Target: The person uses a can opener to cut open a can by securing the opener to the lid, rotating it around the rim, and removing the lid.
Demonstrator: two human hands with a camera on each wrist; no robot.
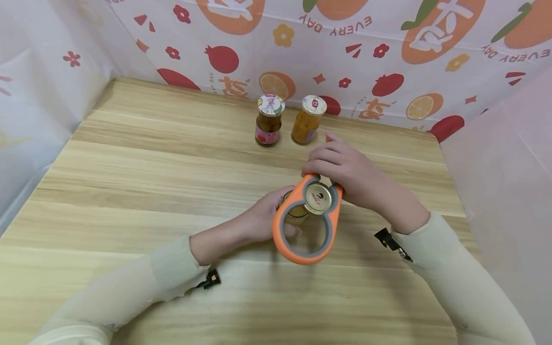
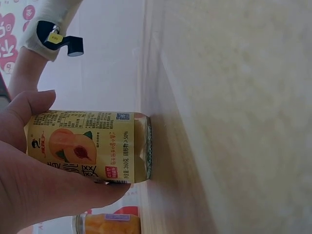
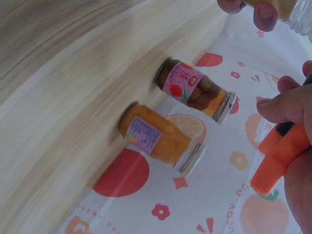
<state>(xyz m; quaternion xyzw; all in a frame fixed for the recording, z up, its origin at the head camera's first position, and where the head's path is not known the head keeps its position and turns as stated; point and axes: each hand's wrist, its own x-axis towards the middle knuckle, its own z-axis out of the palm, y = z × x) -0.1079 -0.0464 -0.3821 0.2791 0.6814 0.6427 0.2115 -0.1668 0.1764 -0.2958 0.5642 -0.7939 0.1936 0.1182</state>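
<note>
A peach jar with a gold lid (image 1: 318, 198) and a yellow label (image 2: 73, 146) is gripped by my left hand (image 1: 265, 215), fingers and thumb around its sides. Over it, an orange jar opener (image 1: 279, 238) with grey lining is held in my right hand (image 1: 345, 170) by its far, split end. Seen from the head, the lid shows inside the opener's smaller ring; whether the two touch, I cannot tell. In the right wrist view, the right thumb (image 3: 280, 108) lies along the opener (image 3: 278, 163), while the jar's glass neck (image 3: 301, 18) shows in the upper corner.
Farther back on the wooden table (image 1: 172, 177) stand two lidded jars: one with dark fruit and a pink label (image 1: 268, 122), one with orange fruit (image 1: 307, 122). A fruit-printed curtain (image 1: 302, 62) hangs behind them. Black clips (image 1: 391, 242) are attached near both sleeve cuffs.
</note>
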